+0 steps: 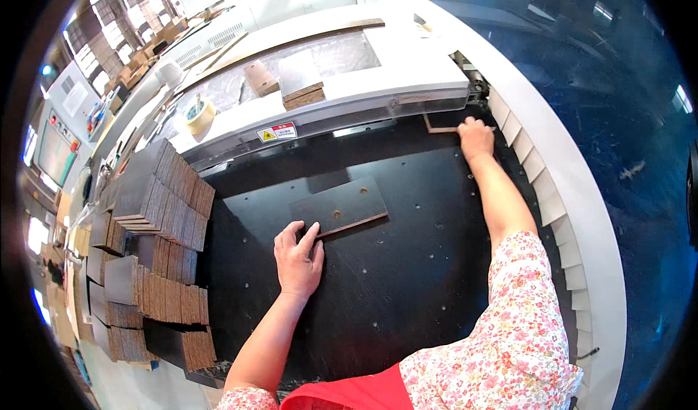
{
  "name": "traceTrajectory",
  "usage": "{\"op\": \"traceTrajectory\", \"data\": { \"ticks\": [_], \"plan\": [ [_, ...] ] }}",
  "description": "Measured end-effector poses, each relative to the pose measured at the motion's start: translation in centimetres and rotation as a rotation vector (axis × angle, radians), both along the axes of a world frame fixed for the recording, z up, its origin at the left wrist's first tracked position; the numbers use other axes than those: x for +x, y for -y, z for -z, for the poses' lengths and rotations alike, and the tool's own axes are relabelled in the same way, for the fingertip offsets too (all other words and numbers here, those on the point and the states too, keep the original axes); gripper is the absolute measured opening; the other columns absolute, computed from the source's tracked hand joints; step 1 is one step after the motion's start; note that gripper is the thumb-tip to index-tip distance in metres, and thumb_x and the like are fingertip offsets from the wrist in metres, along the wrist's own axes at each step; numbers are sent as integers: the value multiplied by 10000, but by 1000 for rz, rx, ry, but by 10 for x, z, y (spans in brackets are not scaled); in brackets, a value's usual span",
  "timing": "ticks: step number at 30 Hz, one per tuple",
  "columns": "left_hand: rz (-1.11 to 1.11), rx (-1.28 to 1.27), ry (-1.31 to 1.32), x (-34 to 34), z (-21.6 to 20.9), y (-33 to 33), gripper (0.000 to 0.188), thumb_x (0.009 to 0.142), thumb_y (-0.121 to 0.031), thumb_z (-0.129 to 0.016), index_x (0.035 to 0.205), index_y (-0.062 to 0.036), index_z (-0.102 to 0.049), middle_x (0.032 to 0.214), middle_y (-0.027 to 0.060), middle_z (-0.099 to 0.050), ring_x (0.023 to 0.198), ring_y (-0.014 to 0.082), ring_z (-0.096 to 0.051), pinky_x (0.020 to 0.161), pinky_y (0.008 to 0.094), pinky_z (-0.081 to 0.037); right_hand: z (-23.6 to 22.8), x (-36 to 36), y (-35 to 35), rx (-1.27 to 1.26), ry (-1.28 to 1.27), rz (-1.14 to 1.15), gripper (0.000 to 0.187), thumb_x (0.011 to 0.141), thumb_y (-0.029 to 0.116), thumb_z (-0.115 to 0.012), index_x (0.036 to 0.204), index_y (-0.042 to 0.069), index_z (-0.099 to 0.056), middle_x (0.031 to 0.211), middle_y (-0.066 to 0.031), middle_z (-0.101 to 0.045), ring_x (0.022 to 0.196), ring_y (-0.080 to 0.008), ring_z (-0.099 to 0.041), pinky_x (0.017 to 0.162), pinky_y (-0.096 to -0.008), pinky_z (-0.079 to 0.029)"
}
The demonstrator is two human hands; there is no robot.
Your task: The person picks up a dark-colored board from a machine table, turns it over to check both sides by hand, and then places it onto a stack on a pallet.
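On the black machine bed [378,286] lies a flat dark board [347,205] with two round holes. My left hand [298,261] is at its near left corner, fingers spread, fingertips at the edge and nothing gripped. At the far right of the bed, my right hand [477,139] has its fingers curled at the end of another dark board [445,121]. That board shows a pale cut edge and lies close to the machine's front bar; the hand hides part of it.
Tall stacks of dark-faced boards [171,192] stand along the bed's left side. Beyond the front bar [349,115] are a tape roll [200,114] and small board pieces [300,75]. White pleated covers [534,166] line the right side. A control panel [62,144] stands far left.
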State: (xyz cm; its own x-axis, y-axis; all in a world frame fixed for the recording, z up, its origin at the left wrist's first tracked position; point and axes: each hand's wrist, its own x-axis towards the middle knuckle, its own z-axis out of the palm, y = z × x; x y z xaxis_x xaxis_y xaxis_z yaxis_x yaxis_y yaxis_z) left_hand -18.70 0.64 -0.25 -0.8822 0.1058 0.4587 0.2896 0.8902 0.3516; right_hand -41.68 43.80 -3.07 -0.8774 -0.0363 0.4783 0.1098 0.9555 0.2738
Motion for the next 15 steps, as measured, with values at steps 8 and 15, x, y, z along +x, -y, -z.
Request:
{"op": "traceTrajectory", "data": {
  "ticks": [8,15],
  "plan": [
    [-11,-29,40,-4,2,-4,427,813,-123,-710,1238,-148,-677,1306,133,-527,1206,346,-493,1031,458,-408,-2,-16,-15,-375,15,71,267,976,223,-494,1054,70,-698,1189,-107,-653,1096,-287,-641,872,-433,-562],
    [-5,-21,35,-6,1,-3,430,807,-128,-711,1236,-140,-681,1310,137,-528,1206,346,-497,1039,456,-408,-28,-2,68,-633,106,370,928,860,695,-578,1376,-74,-511,1515,-332,-356,1437,-428,-323,1157,-523,-253]
  ]
}}
